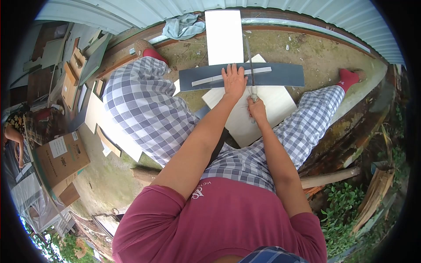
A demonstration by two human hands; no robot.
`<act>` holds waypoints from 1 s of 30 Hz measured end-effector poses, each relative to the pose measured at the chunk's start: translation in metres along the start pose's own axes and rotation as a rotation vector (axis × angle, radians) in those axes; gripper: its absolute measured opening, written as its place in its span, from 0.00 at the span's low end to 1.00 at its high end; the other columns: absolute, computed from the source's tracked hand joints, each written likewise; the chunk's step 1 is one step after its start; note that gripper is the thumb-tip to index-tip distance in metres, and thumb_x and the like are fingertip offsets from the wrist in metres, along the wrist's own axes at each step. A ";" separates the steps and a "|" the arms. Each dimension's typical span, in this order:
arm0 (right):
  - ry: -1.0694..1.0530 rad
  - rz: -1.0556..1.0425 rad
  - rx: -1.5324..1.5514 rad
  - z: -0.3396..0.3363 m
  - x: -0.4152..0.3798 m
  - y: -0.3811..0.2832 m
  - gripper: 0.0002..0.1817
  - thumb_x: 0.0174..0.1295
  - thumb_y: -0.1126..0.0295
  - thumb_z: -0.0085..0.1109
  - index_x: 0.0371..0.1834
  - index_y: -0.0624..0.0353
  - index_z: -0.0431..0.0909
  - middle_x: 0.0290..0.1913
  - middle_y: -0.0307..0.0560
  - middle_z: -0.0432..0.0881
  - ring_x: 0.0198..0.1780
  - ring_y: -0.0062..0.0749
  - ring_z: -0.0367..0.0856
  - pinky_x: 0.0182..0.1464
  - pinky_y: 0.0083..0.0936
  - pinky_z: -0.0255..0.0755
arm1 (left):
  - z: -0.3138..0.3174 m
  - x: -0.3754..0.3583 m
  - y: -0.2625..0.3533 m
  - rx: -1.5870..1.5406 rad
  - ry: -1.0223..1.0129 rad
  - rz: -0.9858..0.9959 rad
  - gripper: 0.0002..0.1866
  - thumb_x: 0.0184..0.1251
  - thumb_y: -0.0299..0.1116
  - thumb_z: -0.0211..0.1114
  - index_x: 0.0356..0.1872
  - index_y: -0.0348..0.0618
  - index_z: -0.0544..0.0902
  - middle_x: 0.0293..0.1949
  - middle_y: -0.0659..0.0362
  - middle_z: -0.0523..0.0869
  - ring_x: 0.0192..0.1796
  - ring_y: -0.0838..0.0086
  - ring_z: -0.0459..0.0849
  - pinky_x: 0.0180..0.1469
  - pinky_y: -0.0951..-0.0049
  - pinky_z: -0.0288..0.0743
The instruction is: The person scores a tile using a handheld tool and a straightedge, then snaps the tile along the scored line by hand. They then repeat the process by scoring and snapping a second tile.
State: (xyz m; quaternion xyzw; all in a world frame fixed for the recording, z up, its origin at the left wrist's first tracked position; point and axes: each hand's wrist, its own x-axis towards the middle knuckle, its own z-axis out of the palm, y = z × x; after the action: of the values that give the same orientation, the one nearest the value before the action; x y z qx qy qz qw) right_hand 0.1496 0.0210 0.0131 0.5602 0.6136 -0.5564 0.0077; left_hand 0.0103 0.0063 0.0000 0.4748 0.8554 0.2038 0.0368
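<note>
My left hand (234,82) lies flat with its fingers spread on a dark grey board (287,75) and over a narrow light strip (263,70) that rests on that board. To its right, my right hand (257,108) is wrapped round the handle of a saw (251,65), whose long thin blade points away from me across the dark board and the strip. Beneath the dark board is a pale square board (272,105) between my legs. A white panel (223,37) extends from behind the dark board toward the metal wall.
A light blue cloth (184,27) lies by the corrugated wall (289,8). Wooden pieces (70,85) and a cardboard box (61,155) are at the left, near another person's arm (17,142). A log (331,177) and plants (346,210) are at the right.
</note>
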 end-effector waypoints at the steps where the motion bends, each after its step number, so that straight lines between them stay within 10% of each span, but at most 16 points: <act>1: 0.000 0.002 -0.001 0.000 0.000 0.000 0.15 0.67 0.59 0.53 0.42 0.61 0.78 0.20 0.47 0.79 0.18 0.34 0.78 0.23 0.31 0.74 | 0.000 0.000 0.000 0.000 0.001 0.000 0.23 0.58 0.38 0.68 0.53 0.41 0.74 0.61 0.43 0.70 0.67 0.47 0.64 0.67 0.38 0.51; 30: -0.030 0.014 0.092 -0.004 0.001 -0.002 0.16 0.66 0.57 0.54 0.32 0.60 0.75 0.16 0.39 0.74 0.15 0.22 0.70 0.18 0.25 0.67 | 0.000 0.000 0.001 0.000 0.037 -0.015 0.21 0.58 0.37 0.67 0.51 0.43 0.76 0.60 0.45 0.71 0.66 0.48 0.65 0.66 0.40 0.52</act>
State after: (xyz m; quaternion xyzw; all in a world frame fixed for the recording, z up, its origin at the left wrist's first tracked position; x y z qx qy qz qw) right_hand 0.1501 0.0247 0.0149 0.5557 0.5832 -0.5925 -0.0051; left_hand 0.0109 0.0071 0.0003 0.4643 0.8595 0.2122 0.0226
